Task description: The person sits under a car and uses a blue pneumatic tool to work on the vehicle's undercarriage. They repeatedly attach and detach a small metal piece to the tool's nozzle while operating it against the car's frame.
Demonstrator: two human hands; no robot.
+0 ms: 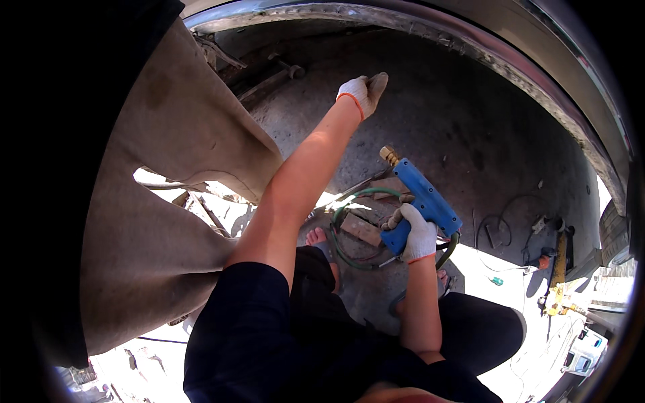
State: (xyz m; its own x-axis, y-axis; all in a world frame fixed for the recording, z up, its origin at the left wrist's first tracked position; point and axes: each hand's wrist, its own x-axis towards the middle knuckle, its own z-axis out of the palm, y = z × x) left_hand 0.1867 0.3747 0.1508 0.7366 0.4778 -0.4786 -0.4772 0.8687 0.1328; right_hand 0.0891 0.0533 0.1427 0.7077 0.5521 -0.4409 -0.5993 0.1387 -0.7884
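Note:
My right hand (420, 232), in a white work glove with an orange cuff, is wrapped round the handle of a blue pistol-grip welding gun (428, 195). The gun's brass tip (389, 156) points up and to the left. From its lower end a thick dark cable (449, 248) trails off. My left hand (365, 94), gloved the same way, is stretched far forward with its fingers closed together. What they hold, if anything, is hidden. It is nearest the curved metal car panel (470, 50) at the top.
A large brown cloth sheet (168, 201) hangs at my left. A green hose (339, 242) curls beside a wooden block (361, 230) near my feet. At the right lie a yellow tool (557, 269), thin wires (494, 225) and a white-and-blue box (586, 352).

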